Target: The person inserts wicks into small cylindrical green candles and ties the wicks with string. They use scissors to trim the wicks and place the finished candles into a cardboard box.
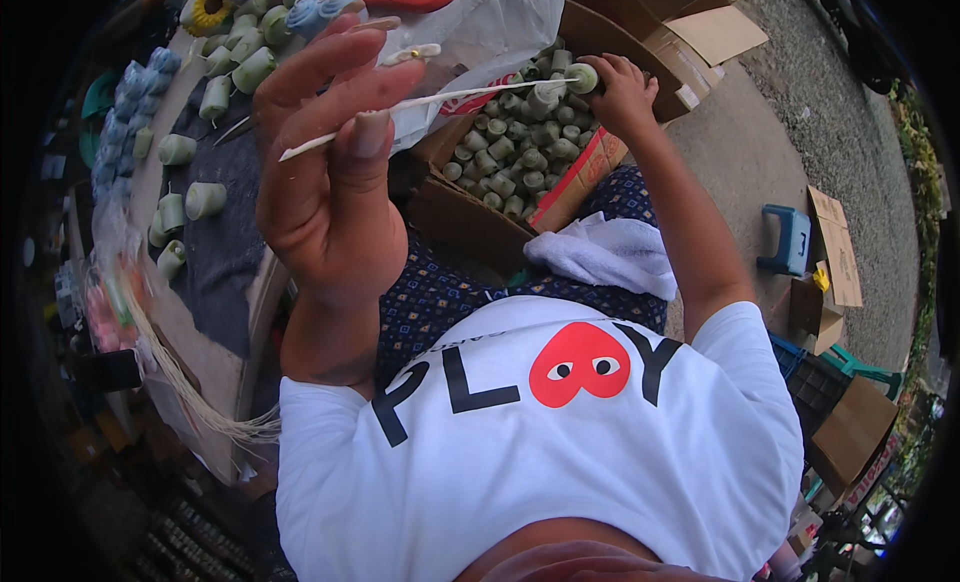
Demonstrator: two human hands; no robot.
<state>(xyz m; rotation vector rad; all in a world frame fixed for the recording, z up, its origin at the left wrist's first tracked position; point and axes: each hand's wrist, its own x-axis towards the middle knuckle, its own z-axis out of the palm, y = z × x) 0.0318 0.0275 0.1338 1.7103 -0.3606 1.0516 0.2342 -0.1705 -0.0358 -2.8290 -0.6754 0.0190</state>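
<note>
At the far left, a work table (225,272) with a dark cloth top holds many small pale green rolls (205,199), some standing and some lying down. A row of blue rolls (128,92) runs along its far edge, and a yellow flower shape (208,7) sits near the top corner. A bunch of thin pale strands (205,407) hangs off the table's near edge.

Next comes the left hand (325,172), held up close and big in the view. Its thumb and fingers are pinched together on one end of a thin white stick (420,102). The other fingers curl loosely above. This hand hides part of the table behind it.

The stick runs to the right, across a white plastic bag (480,27) with something red on top of it. Below the stick is a brown cardboard box (470,217) full of the same green rolls (they are packed tight, open ends up). A white towel (605,252) lies on the person's lap, just beside the box.

The right hand (622,92) is over the far side of the box. Its fingers are closed around one green roll (582,77), and the far tip of the stick meets that roll. So the stick lies between the two hands, one end in each.

Further right, on the grey ground, there are open cardboard boxes (690,27), a small blue stool (790,237) and flat cardboard pieces (835,247).
</note>
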